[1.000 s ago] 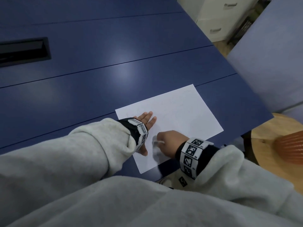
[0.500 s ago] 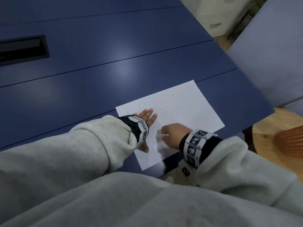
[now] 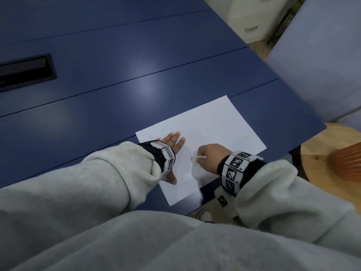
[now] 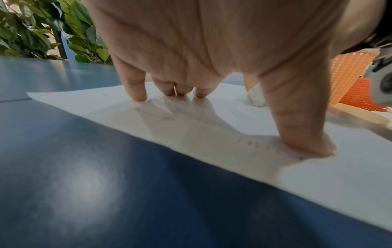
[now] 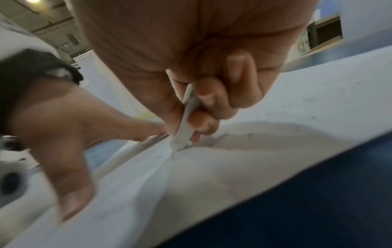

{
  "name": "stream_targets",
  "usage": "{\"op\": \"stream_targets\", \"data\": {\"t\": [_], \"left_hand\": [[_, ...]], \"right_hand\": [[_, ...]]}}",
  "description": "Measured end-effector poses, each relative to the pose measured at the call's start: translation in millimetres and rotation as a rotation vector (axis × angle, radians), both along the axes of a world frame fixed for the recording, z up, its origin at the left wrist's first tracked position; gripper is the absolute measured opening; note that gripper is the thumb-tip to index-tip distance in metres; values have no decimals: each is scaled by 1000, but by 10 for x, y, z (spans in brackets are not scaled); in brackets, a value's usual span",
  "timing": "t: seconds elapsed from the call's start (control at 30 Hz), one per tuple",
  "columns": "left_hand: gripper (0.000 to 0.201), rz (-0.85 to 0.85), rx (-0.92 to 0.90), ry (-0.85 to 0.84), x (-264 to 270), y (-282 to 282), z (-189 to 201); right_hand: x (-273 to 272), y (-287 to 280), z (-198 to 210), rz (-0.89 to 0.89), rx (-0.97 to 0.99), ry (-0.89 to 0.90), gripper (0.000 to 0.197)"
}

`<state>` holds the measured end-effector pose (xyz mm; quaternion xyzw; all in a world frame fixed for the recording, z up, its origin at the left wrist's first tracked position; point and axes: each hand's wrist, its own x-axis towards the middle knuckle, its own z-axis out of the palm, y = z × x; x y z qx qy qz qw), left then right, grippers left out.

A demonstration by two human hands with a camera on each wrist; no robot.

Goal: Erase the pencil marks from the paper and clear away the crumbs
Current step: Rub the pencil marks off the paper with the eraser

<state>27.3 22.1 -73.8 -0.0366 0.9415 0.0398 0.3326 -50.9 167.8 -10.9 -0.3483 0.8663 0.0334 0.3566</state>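
A white sheet of paper (image 3: 220,133) with faint pencil loops lies near the front right corner of the blue table (image 3: 117,85). My left hand (image 3: 172,145) presses flat on the sheet's left part, fingers spread and straight; in the left wrist view its fingertips (image 4: 139,95) and thumb bear on the paper (image 4: 212,130). My right hand (image 3: 209,159) grips a white eraser (image 3: 195,159) and holds its tip against the sheet. The right wrist view shows the eraser (image 5: 186,120) pinched between thumb and fingers, its end on the paper (image 5: 297,114), which wrinkles there. Small dark crumbs speckle the sheet.
A black recessed slot (image 3: 25,72) sits in the table at far left. Off the right edge stand a round wooden stool (image 3: 320,153) and an orange perforated basket (image 3: 347,161). White drawers (image 3: 252,18) stand beyond the far corner. Green plants (image 4: 42,28) show behind the table.
My right hand with the eraser has shifted slightly right and away across the sheet while rubbing. The left hand stays pressed on the paper.
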Motion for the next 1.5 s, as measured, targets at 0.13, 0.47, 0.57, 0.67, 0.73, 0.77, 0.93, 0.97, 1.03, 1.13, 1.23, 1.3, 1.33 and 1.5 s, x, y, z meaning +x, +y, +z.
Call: {"op": "stream_targets", "data": {"t": [0.13,0.47,0.57,0.67,0.73,0.77,0.93,0.97,1.03,1.13,1.23,1.3,1.33,1.5], "left_hand": [[135,-1,6,-9,2,-6,17],[135,-5,22,-26,0,-2,53],[134,-13,36,-35,-4,-2,95],[134,-14,42,-36,-4,-6,112],[135,-12,44,-35,-11,-11,95],[135,-11,43,-36,-12,-12,88],[136,-15,38,-13,-3,-19,50],[136,-15,34,-10,-4,-24,34],[137,-14,22,-8,-5,-29,10],[137,-19,19,-16,-17,-28,7],[137,-18,18,-25,-22,-31,2],[137,-19,10,-19,-17,-33,-19],[137,-16,6,-18,-16,-34,-26],[136,-15,11,-20,-29,-9,26]], "right_hand": [[230,23,-80,136,107,-116,18],[116,128,-141,56,45,-108,21],[19,146,-149,22,8,-65,21],[-111,149,-156,-74,-55,-2,25],[-44,146,-171,-67,-42,-24,28],[16,152,-177,-39,-24,-52,29],[-44,178,-129,-58,-21,-43,24],[-88,184,-124,-108,-37,-18,25],[-68,187,-113,-130,-43,-14,24],[164,184,-92,-18,19,-134,18],[176,160,-87,31,18,-128,17],[65,154,-92,-63,-40,-63,17],[45,153,-96,-98,-60,-40,19],[275,132,-105,93,68,-111,20]]}}
